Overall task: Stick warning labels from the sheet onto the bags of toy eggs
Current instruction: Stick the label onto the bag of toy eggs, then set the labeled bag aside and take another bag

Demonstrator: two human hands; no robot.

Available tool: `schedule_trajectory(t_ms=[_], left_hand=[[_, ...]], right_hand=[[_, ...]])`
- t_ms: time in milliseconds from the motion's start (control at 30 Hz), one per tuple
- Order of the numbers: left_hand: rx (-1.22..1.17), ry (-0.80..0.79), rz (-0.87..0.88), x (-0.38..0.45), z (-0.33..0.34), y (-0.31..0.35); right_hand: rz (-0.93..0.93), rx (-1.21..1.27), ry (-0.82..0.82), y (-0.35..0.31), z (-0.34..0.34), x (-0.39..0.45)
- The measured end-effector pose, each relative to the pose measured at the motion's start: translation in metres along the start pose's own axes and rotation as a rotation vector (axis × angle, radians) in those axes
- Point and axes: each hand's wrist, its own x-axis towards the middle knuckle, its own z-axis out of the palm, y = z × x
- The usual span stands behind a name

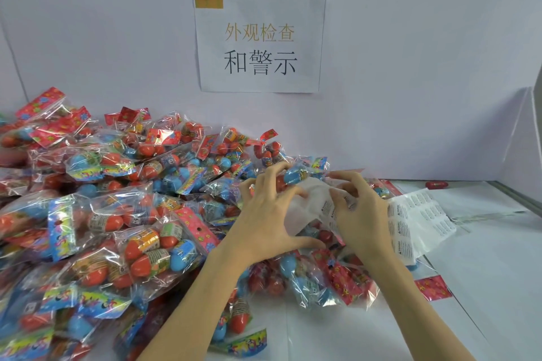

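White paper sheet of printed warning labels held over the heap of clear plastic bags of red and blue toy eggs.

It hangs between both hands, just above the bags at the heap's right edge, probably so a label can be picked off close to where it goes. Right hand has curled fingers pinching the sheet's near edge; left hand is spread wide, fingertips on the sheet's bare backing and a bag beneath. Pale counter lies to the right.
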Motion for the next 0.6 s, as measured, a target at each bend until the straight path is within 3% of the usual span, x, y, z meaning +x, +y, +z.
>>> schedule_trajectory(t_ms=[100, 333, 500, 600], left_hand=[[0.049, 0.121, 0.139, 0.001, -0.003, 0.002], [0.097, 0.257, 0.262, 0.002, -0.008, 0.012], [0.061, 0.312, 0.285, 0.003, -0.007, 0.012], [0.006, 0.419, 0.232, 0.005, -0.004, 0.011]], right_hand=[[0.036, 0.027, -0.012, 0.003, -0.004, 0.003], [0.105, -0.001, -0.139, 0.004, 0.004, 0.004], [0.260, 0.277, -0.158, 0.003, -0.004, 0.007], [0.531, 0.642, -0.197, 0.003, -0.011, 0.011]])
